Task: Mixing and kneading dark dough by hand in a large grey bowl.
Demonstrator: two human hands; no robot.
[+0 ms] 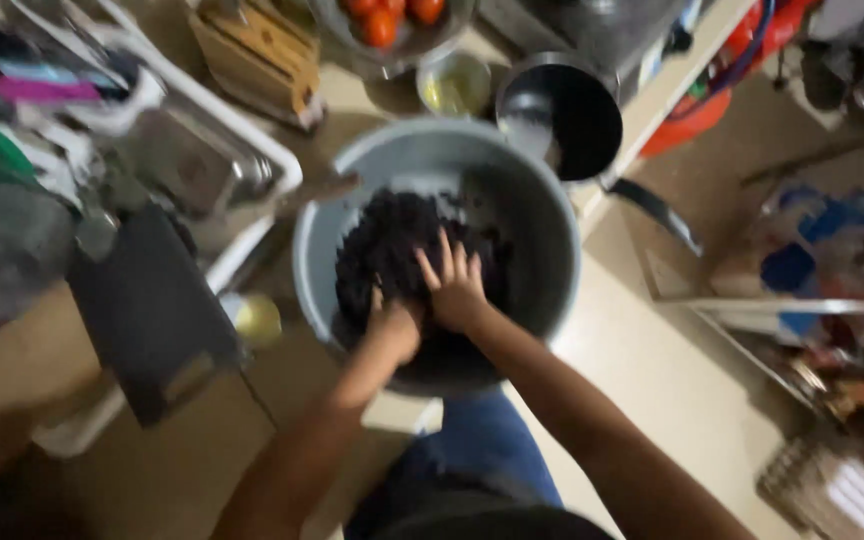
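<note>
Dark mass (392, 250), blurred, kind not discernible, fills the bottom of a large grey bowl (542, 230); bowl sits at the edge of the surface (162, 480), partly overhanging toward the person. Both hands are inside the bowl, on top of the mass. Right hand (455, 290): fingers spread, palm down, pressed flat on the near-right part of the mass, fingertips pointing away from the person. Left hand (392, 325): just beside the right, touching or nearly touching it, fingers sunk into the mass and hidden; cannot tell whether its grip is spread or pressed together. Mass extends mostly beyond and to the left of both hands. Behind the bowl, touching or almost touching its far rim: a black pot (567, 120) with a long handle running off to the right. Left of the pot, a small cup (454, 85) with yellowish content. Further back, a bowl of tomatoes (392, 20) and a wooden block (257, 55). Left of the grey bowl: white dish rack (202, 130), a dark board (152, 310) leaning near it, a small yellow-lidded item (257, 318). Right side: floor (672, 390) and a cluttered low shelf (822, 300).
</note>
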